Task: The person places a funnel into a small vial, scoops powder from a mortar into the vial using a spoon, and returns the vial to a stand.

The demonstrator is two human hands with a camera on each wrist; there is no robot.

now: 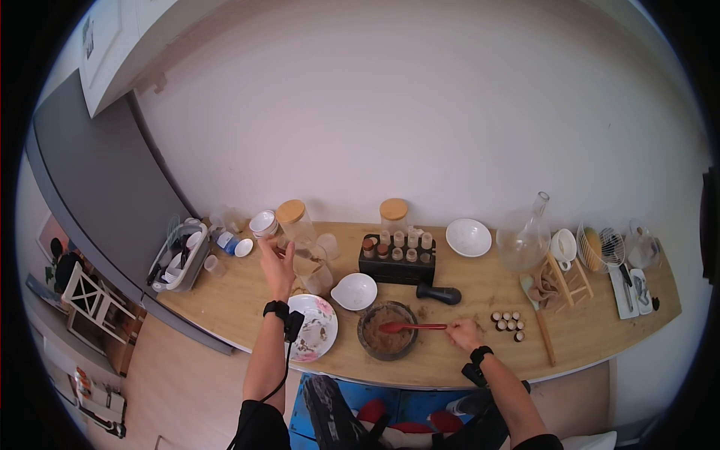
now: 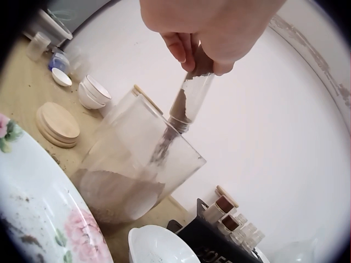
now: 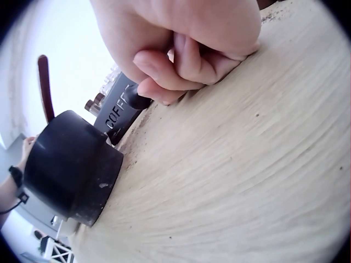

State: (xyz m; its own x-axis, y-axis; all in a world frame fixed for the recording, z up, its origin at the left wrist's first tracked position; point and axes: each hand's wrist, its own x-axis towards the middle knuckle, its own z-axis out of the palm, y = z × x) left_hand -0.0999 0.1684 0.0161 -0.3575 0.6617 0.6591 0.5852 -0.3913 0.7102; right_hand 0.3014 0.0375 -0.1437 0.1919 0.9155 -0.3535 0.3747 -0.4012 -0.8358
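Note:
My left hand [image 1: 277, 268] pinches a small glass vial [image 2: 192, 97] by its upper end. The vial tilts mouth down over the rim of a clear glass jar [image 2: 118, 134], and brown powder streams from it. A heap of brown powder [image 2: 118, 194] lies in the jar's bottom. On the tabletop rests my right hand [image 3: 186, 38], fingers loosely curled and holding nothing. To its left, a dark mortar [image 3: 71, 164] contains brown powder. A red spoon [image 1: 420, 326] leans across its rim, handle toward the right hand.
A floral plate [image 1: 324, 345] and white bowl [image 1: 354, 291] sit by the jar. Behind the mortar stand a black vial rack [image 1: 394, 271] and a black-handled tool [image 1: 439, 294]. Several small caps [image 1: 508, 322] and a wooden spoon [image 1: 541, 322] lie right. A wooden lid [image 2: 57, 123] is beside the jar.

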